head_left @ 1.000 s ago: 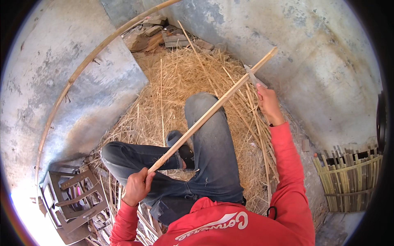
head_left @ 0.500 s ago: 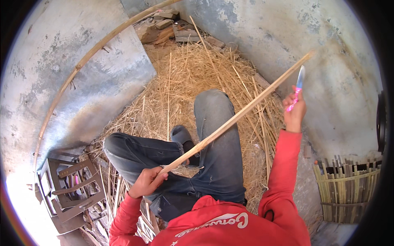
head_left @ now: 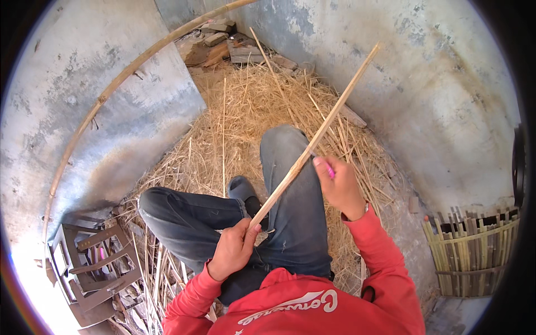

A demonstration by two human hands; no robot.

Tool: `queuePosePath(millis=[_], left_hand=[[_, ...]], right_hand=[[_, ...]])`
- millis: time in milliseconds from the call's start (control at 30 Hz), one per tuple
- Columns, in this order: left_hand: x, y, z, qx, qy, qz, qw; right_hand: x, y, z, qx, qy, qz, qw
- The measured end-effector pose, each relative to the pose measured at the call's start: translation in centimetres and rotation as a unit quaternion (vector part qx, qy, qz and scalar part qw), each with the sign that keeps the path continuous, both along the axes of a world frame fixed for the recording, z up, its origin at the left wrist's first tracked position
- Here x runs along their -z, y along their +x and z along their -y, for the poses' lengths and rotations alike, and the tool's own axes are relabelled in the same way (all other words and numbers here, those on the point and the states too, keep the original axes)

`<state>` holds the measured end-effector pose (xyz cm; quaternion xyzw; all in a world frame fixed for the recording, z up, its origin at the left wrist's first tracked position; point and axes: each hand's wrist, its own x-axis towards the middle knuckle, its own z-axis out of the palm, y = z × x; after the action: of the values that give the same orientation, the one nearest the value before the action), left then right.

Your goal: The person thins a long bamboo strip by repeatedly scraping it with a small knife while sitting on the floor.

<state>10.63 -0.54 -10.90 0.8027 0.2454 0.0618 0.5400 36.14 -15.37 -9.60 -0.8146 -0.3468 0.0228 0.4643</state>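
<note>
A long pale bamboo strip (head_left: 329,119) slants across my lap, its far end raised up and to the right. Around its near end my left hand (head_left: 233,249) is closed. My right hand (head_left: 340,188) grips a knife by its pink handle (head_left: 331,171), beside the middle of the strip. The knife's blade is mostly hidden behind the strip and my fingers, and I cannot tell whether it touches the strip. My raised knee (head_left: 287,146) is just below the strip's middle.
Straw-like shavings (head_left: 251,106) cover the floor ahead. A long curved pole (head_left: 103,97) leans along the left wall. At lower left stands a brown frame (head_left: 103,262) near loose strips. A slatted basket (head_left: 474,251) is at right; bricks (head_left: 218,39) lie in the far corner.
My right hand has brought the knife down and left to the strip's middle. My left hand has moved right and slightly up, and the strip now points more steeply upward.
</note>
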Motion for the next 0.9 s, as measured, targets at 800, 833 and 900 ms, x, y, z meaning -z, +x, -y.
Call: queuePosePath(millis=[800,833,900], left_hand=[[-0.9,-0.3,0.3,-0.017,0.019,0.005,1.000],[-0.8,-0.4,0.3,-0.017,0.019,0.008,1.000],[-0.5,-0.6,0.1,0.008,0.012,-0.013,1.000]], right_hand=[[3.9,3.6,-1.4,-0.122,-0.134,0.349,0.920],[3.9,3.6,-1.4,-0.122,-0.133,0.351,0.919],[3.5,3.5,-1.5,-0.152,-0.124,0.313,0.929]])
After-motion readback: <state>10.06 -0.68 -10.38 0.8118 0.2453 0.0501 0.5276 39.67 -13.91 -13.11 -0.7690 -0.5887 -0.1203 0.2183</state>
